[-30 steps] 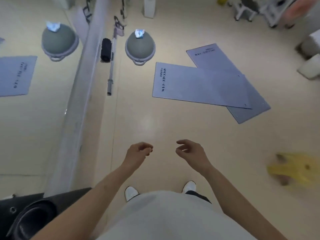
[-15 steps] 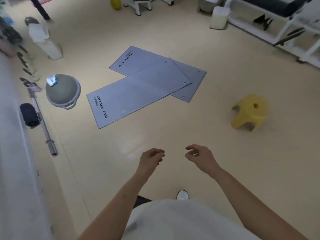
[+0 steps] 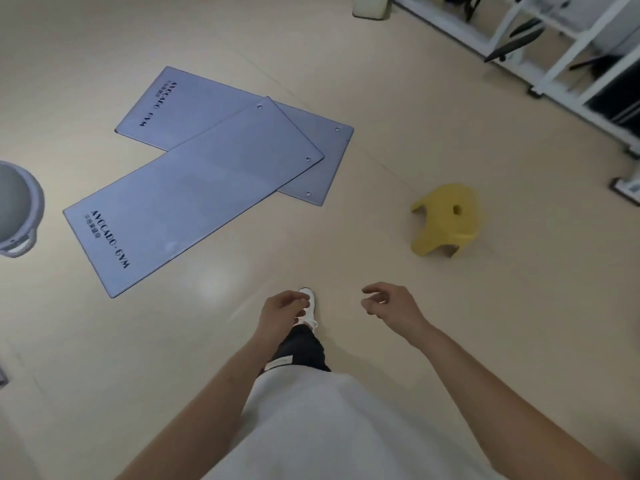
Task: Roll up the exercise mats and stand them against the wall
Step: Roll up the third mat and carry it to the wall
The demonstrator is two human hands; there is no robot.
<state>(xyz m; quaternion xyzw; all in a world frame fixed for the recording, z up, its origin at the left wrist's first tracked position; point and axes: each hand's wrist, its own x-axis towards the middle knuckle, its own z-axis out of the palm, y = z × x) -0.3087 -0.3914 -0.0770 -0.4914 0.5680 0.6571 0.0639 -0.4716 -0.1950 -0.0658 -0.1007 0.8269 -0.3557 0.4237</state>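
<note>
Two mats lie flat on the floor, the top mat (image 3: 194, 199) partly over the bottom mat (image 3: 207, 102). Nothing is rolled yet. The left hand (image 3: 282, 311) and right hand (image 3: 391, 304) hang loosely curled and hold nothing. Next, the person likely needs to bend down and grab one short end of the top mat.

This is a gym. Two flat grey-blue foam mats (image 3: 194, 202) read "AVOCADO GYM". A grey balance dome (image 3: 14, 202) and white metal machine frames (image 3: 568, 46) stand nearby.

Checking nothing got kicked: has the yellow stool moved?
No. The stool still sits off the eyelet end of the mats, as before; only the camera turned.
</note>
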